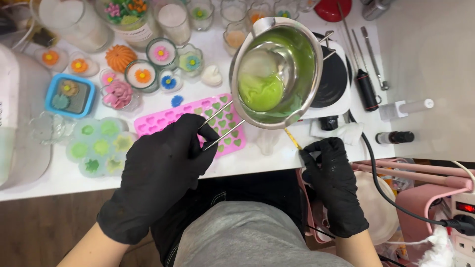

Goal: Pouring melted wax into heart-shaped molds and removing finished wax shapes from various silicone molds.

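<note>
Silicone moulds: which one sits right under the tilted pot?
The pink mould with small heart cavities, partly filled green, below the steel pot that the left hand tilts. The blue mould and pale flower mould lie further left.

Glossy metal melting pot [302, 69], matt black gloves, pink rubbery mould [163, 118].

A white worktop [59, 178] fills most of the view, running from the left edge toward the far right, where it turns a plain pale grey. Light falls evenly and bright on it, with only soft shadows. Below its near edge on the left lies a floor of dark brown wood planks [34, 227]. At the near right stands pink furniture with a rail [410, 170] along its top, and beside it a white power strip [462, 232] with a lit red switch and a black plug in it.
</note>
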